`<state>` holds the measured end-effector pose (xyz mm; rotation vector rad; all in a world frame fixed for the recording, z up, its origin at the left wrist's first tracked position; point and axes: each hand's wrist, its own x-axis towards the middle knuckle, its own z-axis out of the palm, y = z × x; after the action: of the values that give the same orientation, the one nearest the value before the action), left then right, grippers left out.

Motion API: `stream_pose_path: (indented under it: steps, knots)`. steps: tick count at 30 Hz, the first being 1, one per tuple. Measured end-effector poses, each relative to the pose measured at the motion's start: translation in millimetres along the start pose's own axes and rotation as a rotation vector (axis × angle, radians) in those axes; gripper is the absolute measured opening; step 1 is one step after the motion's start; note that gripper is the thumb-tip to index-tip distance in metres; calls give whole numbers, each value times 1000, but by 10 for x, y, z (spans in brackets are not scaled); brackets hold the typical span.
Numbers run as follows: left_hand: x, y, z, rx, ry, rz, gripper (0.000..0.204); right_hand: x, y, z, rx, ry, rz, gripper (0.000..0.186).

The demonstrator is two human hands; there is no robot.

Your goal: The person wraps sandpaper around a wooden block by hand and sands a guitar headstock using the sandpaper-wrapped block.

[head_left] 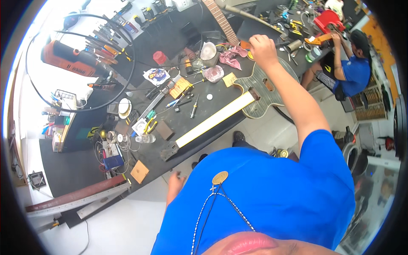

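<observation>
Grey guitar [264,100] lies on the desk [63,165]; beside its wide end, the right hand [263,49] curls, contents unclear; near its narrow end, the left hand [174,182] hangs half-open, seemingly empty.

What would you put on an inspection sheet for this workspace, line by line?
Surface: dark bench, largely covered with tools and parts.
Job's things: grey-green guitar, lying with its neck toward the lower left; the neck's face shows pale, edged yellow.
Clutter: screwdriver, yellow-handled pliers, clear bottle, red cup, pink cloth.
Hands: right hand near the pink cloth, its hold unclear; left hand low beside the torso, nothing seen in it.
Cables: pale cables tangled at the bench's left.
Surroundings: co-worker at right, holding an orange piece.
</observation>
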<state>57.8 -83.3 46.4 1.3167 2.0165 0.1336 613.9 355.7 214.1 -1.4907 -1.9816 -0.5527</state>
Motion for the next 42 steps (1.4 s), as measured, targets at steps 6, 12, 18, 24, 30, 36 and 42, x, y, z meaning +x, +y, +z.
stream_pose_path:
  steps: [6,12,18,24,30,36,42]
  knots:
    - [-617,-48,585,-50,-440,-319,52,-426,1141,1074,-577,-466,415,51]
    - [-1228,-422,927,-141,-458,-559,55,-934,254,890,-60,-553,578,58]
    - [-1132,-1072,865,-14,-424,-598,58,-1760,-959,-16,661,-484,92,26]
    - [-125,-871,-496,28,249,-436,54,-1977,-1582,-421,1002,-1004,74,11]
    - [534,-926,-1512,444,375,-221,86,-1942,-1754,-326,841,-881,396,9]
    - [836,-1540,-1847,561,23,-33,120,-1921,-2149,-707,633,-919,475,11]
    - [879,-1615,-1974,578,71,58,113,-2297,-2598,-855,595,-1032,569,13]
